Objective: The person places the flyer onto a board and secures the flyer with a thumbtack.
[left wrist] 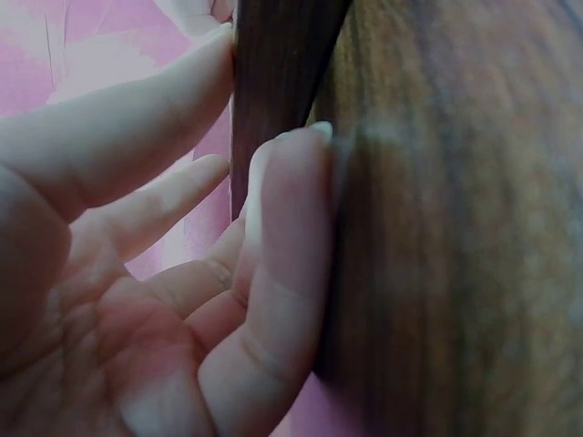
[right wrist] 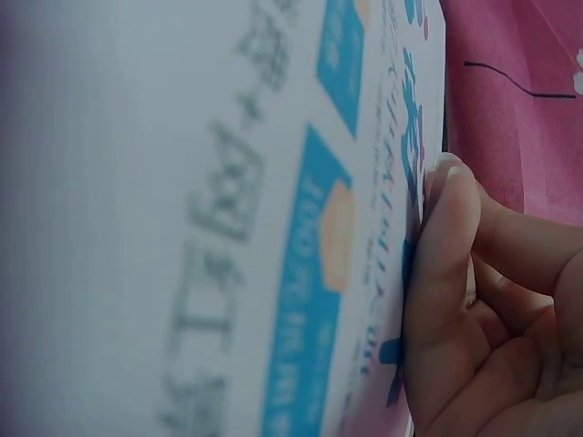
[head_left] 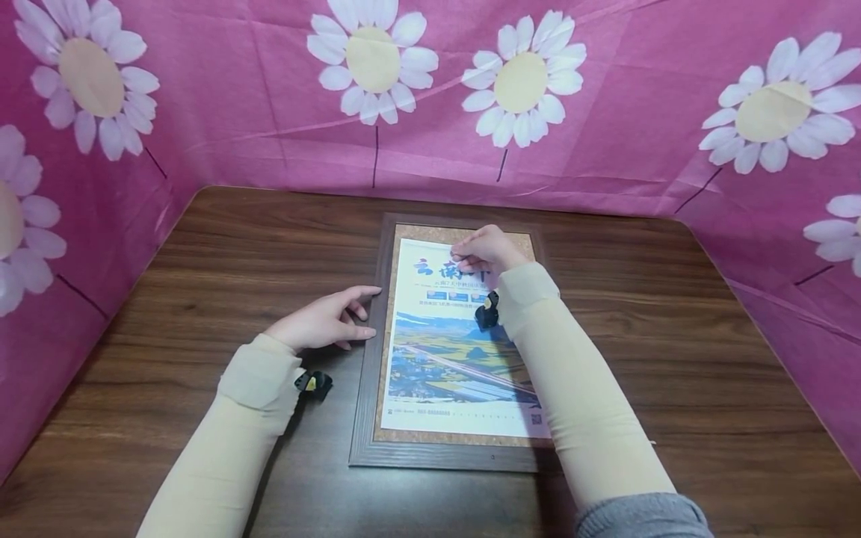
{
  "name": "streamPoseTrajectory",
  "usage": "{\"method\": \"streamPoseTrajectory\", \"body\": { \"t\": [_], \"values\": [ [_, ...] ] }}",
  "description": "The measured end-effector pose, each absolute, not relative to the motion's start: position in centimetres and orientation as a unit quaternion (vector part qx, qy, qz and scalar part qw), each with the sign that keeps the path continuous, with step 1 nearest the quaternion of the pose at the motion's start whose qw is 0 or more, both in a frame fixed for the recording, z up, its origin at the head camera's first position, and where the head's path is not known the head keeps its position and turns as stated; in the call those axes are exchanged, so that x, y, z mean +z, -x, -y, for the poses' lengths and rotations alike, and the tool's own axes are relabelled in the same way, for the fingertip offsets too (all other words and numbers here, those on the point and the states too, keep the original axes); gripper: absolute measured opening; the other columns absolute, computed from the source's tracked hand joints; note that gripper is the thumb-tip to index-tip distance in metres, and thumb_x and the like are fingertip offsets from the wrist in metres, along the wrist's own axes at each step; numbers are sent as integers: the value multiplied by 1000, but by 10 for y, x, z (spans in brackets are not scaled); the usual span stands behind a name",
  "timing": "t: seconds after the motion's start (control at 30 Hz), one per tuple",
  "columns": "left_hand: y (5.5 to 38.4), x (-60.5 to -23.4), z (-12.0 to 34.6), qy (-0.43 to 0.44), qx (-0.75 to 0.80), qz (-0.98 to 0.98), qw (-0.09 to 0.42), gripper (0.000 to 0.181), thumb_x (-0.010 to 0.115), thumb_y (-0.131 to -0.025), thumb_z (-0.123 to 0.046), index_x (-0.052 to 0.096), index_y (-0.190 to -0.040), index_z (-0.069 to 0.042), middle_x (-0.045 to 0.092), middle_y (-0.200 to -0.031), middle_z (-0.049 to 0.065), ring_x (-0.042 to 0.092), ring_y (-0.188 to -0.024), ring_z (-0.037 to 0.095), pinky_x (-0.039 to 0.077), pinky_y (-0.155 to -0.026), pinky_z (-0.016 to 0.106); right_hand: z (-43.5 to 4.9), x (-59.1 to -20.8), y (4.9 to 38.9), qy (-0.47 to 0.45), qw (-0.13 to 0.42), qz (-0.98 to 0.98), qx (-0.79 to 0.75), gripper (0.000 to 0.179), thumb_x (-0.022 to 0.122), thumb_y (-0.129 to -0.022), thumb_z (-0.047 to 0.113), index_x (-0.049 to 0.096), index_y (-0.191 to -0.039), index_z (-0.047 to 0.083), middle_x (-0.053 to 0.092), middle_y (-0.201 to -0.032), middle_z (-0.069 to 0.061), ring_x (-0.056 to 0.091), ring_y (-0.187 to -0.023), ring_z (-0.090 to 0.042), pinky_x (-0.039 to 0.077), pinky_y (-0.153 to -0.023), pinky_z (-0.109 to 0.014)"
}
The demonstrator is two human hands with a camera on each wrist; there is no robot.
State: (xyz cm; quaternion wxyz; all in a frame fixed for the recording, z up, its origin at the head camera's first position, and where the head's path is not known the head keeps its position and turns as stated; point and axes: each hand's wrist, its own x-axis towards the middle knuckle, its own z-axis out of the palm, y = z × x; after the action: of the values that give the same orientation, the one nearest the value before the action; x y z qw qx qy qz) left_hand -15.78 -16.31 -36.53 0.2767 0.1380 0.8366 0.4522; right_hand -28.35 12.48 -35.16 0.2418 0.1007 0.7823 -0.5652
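A printed poster (head_left: 457, 351) with a landscape picture and Chinese lettering lies on a cork board (head_left: 389, 373) in a dark wooden frame (head_left: 368, 403). At the poster's top middle, my right hand (head_left: 489, 250) pinches thumb and forefinger together against the paper. A small pin-like thing seems to be between these fingertips (right wrist: 453, 187), mostly hidden by them. My left hand (head_left: 329, 317) rests at the frame's left side, thumb and forefinger touching its edge. In the left wrist view its fingers (left wrist: 291, 200) are relaxed beside the frame's dark side (left wrist: 273, 82).
The brown wood-grain table (head_left: 269, 246) extends around the frame on all sides. Pink cloth (head_left: 430, 164) with large white flowers hangs behind and along both sides. A small black wrist camera (head_left: 313, 383) sits on the left wrist, another black camera (head_left: 487, 312) on the right.
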Motion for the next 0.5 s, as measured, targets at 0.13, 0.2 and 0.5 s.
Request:
{"method": "streamPoseTrajectory", "body": {
  "t": [0.13,0.2,0.5],
  "values": [
    [157,-365,163,-138,456,-834,279,72,67,-95,-12,28,-155,-11,50,-123,22,61,-89,20,61,-73,34,-122,-353,286,-104,238,-794,-549,9,65,-95,5,67,-95,-4,65,-64,-2,60,-50,-7,54,-52,-19],
    [157,-365,163,-139,458,-833,279,72,67,-95,-12,28,-155,-10,50,-122,22,61,-89,20,61,-73,34,-122,-354,286,-105,239,-798,-544,9,64,-95,5,66,-95,-4,65,-63,-1,60,-49,-7,54,-52,-18],
    [156,-362,163,-142,454,-835,276,71,67,-95,-13,29,-155,-9,50,-121,22,61,-88,20,60,-72,34,-117,-351,287,-115,252,-809,-518,10,63,-96,8,64,-100,-2,60,-65,-2,56,-50,-8,52,-52,-18]
  ]
}}
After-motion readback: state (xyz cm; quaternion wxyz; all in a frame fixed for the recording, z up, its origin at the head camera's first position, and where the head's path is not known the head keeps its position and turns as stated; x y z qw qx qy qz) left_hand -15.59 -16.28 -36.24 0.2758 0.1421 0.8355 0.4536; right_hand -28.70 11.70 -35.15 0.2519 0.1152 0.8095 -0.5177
